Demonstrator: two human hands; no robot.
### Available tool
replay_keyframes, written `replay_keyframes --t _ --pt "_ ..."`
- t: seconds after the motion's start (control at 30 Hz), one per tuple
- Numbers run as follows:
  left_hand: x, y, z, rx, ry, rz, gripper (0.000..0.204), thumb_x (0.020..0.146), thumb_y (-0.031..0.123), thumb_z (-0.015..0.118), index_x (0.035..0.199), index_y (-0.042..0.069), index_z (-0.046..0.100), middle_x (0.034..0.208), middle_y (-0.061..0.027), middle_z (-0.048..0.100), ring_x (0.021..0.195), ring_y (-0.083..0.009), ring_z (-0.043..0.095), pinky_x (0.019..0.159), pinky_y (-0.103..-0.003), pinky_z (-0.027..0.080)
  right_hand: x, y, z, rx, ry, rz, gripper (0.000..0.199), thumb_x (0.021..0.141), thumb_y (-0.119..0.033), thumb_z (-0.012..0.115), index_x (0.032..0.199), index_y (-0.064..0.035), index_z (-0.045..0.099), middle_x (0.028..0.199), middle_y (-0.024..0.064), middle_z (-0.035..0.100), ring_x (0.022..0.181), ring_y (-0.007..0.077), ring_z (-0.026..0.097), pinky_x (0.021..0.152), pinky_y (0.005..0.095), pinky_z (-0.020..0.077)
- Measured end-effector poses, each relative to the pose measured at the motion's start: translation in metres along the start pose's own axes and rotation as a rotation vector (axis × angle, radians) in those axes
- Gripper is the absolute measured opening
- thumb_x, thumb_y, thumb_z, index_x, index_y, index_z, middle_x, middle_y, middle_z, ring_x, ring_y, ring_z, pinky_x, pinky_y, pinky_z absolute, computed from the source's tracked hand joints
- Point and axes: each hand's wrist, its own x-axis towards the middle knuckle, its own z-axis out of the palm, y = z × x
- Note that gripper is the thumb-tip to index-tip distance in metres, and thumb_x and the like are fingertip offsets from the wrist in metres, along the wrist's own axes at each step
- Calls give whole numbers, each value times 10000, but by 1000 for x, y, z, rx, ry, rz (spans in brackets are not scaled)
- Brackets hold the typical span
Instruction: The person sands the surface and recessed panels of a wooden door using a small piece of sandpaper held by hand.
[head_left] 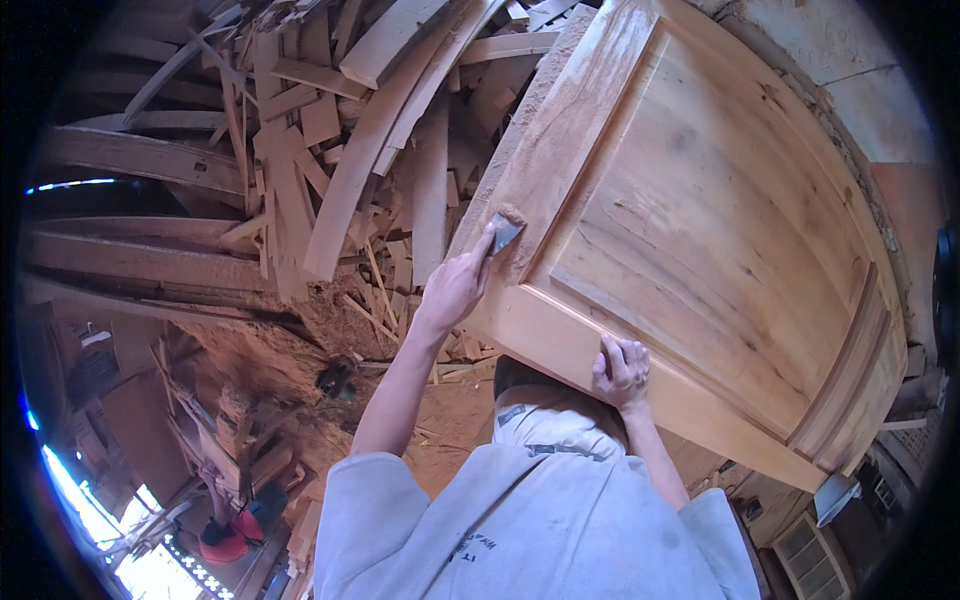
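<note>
A panelled wooden door (pixel 690 230) lies in front of me, with a raised middle panel and a flat frame around it. My left hand (pixel 455 290) is closed round a putty knife (pixel 506 232). Its metal blade is pressed flat on the left part of the frame, and its handle is mostly covered by my fingers. A small heap of sawdust (pixel 512 214) sits against the blade, and more dust coats the frame beyond it. At the near edge of the door my right hand (pixel 622 375) rests with curled fingers on the frame.
Offcuts and long boards (pixel 350 190) are piled beyond the door's left side. Reddish sawdust (pixel 270 365) covers the ground at left. Someone in red (pixel 228 538) is at the lower left. A slatted wooden frame (pixel 812 560) stands at the lower right.
</note>
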Motion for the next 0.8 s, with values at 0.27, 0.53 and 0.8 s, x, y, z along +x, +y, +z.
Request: replay_keyframes --t 0.27,0.53,0.8 --pt "61 12 1 33 -4 86 540 986 153 524 1504 84 389 899 -283 671 780 -474 649 698 -599 486 4 -2 -4 -25 5 15 413 794 -180 686 1198 -94 667 972 74 611 848 258 596 766 406 481" --pt "125 42 -2 56 -3 34 511 1009 226 491 1501 123 403 801 -320 649 746 -499 647 709 -620 477 2 -4 -2 -37 3 25 428 782 -177 685 1203 -104 662 926 69 597 809 259 588 751 407 483" --pt "199 72 -1 55 64 -5 504 1000 260 495 1482 124 439 837 -323 664 783 -506 661 759 -613 504 10 -1 -5 -37 28 13 391 793 -190 670 1175 -105 667 880 64 581 758 245 577 716 400 472"
